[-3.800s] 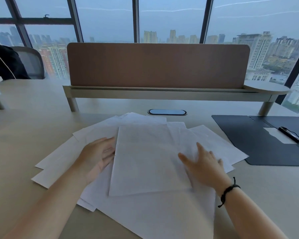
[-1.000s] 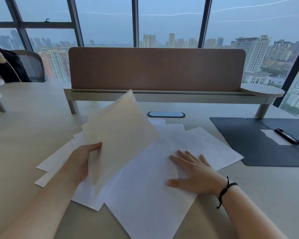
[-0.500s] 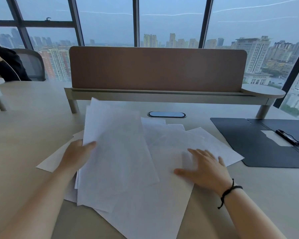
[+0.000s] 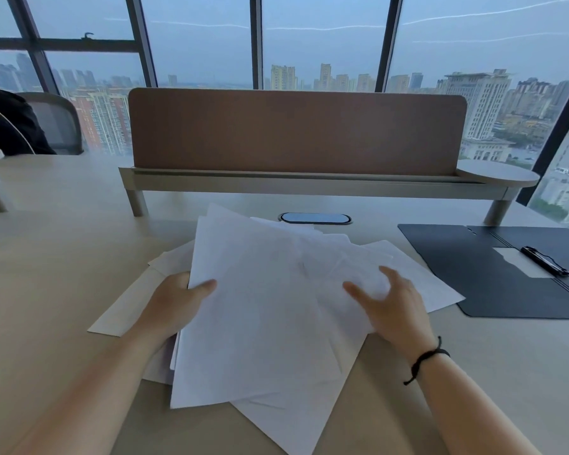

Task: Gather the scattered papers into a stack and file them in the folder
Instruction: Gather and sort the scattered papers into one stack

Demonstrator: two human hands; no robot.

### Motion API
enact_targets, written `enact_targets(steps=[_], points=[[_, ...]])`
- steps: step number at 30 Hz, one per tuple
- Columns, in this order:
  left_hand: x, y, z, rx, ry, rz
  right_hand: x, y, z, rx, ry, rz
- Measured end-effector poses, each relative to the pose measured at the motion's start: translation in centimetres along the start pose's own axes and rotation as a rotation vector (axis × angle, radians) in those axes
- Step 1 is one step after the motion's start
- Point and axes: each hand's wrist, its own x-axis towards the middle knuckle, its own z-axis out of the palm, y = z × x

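Several white papers [image 4: 260, 316] lie fanned and overlapping on the pale desk in front of me. My left hand [image 4: 178, 303] grips the left edge of the top sheets, thumb on top, lifting them slightly. My right hand [image 4: 391, 307] rests with spread, curled fingers on the papers at the right, bunching a sheet under the fingertips. A dark folder [image 4: 493, 270] lies open and flat at the right, with a black clip [image 4: 544, 261] over a white label near its spine. A few more sheets [image 4: 128, 307] stick out at the left under my left hand.
A brown divider panel [image 4: 296, 129] on a raised shelf crosses the desk behind the papers. An oval cable port [image 4: 315, 218] sits just beyond them. A person in dark clothing [image 4: 7, 126] sits in a chair at the far left.
My left hand picked up sheets, lifted them, then brought them down toward the centre of the pile. My right hand moved up the right papers and curled its fingers.
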Motion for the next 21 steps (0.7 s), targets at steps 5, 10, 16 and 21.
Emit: enact_targets(steps=[5,10,16,21], points=[[0.5,-0.3,-0.7,-0.069,0.107,-0.048,0.2,-0.9,-1.5,0.837,-0.001,0.353],[0.5,-0.3,0.0,-0.066,0.093,-0.067,-0.8,-2.4,-1.8,1.131,-0.073,0.504],[0.6,-0.4,-1.1,0.06,0.16,0.015,-0.9,-2.6,-2.7,0.864,0.104,0.387],[0.7,-0.4,-1.0,0.002,0.135,-0.006,-0.8,-2.8,-2.8,1.039,-0.055,0.504]])
